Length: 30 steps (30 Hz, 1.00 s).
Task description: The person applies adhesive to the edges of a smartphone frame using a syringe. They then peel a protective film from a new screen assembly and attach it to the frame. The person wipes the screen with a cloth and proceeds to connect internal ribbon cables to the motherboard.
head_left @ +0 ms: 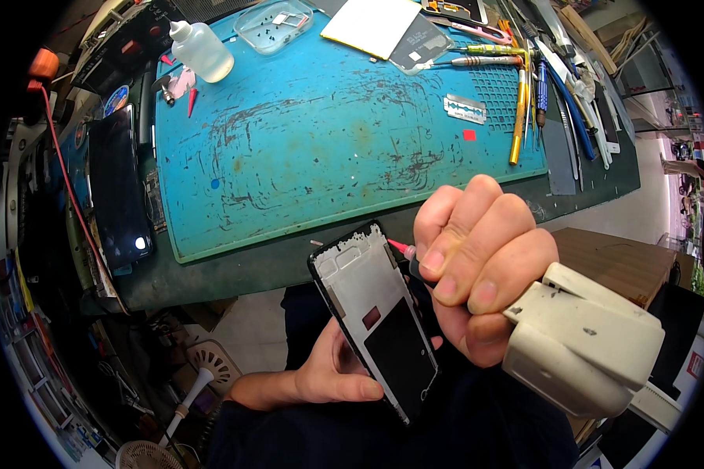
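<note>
Fingers [485, 254] around tube [408, 252], lettered blade [469, 114] beyond

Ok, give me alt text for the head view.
Left hand holds a tilted phone frame; right hand holds a pink-tipped tool at the frame's upper corner. Beyond, a scuffed blue mat bears a bottle, razor blade and slim tools.

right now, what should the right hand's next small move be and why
Probably guide the pink-tipped tool slowly along the right long edge of the phone frame: the right hand holds the tool's tip at or near that edge, by the frame's far end, and the left hand grips the frame. Whether the tip touches is unclear.
</note>
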### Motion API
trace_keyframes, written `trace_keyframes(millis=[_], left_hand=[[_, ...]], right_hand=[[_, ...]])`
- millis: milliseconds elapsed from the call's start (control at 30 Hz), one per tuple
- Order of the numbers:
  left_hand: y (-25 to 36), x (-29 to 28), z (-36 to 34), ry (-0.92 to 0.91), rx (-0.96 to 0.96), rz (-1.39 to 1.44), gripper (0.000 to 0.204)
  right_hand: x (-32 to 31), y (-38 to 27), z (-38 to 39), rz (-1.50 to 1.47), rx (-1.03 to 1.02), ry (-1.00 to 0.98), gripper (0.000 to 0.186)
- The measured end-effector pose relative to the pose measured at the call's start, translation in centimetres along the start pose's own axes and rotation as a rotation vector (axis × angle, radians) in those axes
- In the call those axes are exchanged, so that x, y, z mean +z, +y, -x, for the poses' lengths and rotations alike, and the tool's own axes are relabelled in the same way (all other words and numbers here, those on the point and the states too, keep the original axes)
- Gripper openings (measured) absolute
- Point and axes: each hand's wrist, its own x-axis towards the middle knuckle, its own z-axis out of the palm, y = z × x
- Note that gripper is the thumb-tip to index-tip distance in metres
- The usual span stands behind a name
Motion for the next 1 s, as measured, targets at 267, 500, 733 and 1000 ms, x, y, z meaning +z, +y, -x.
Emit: trace_keyframes(millis=[267, 500, 733, 1000], left_hand=[[-0.1, -0.1, 0.1, 0.004, -0.002, -0.005, 0.095], [-0.1, 0.1, 0.2, 0.024, -0.023, -0.001, 0.095], [-0.1, 0.2, 0.2, 0.027, -0.017, 0.000, 0.094], [0.7, 1.8, 0.0, 0.262, -0.149, -0.086, 0.107]], right_hand=[[0.0, -0.2, 0.1, 0.012, 0.000, 0.003, 0.025], [0.0, -0.2, 0.2, 0.020, -0.007, -0.001, 0.025], [-0.1, -0.4, 0.3, 0.030, -0.012, -0.009, 0.024], [-0.1, -0.7, 0.4, 0.041, 0.008, -0.007, 0.024]])
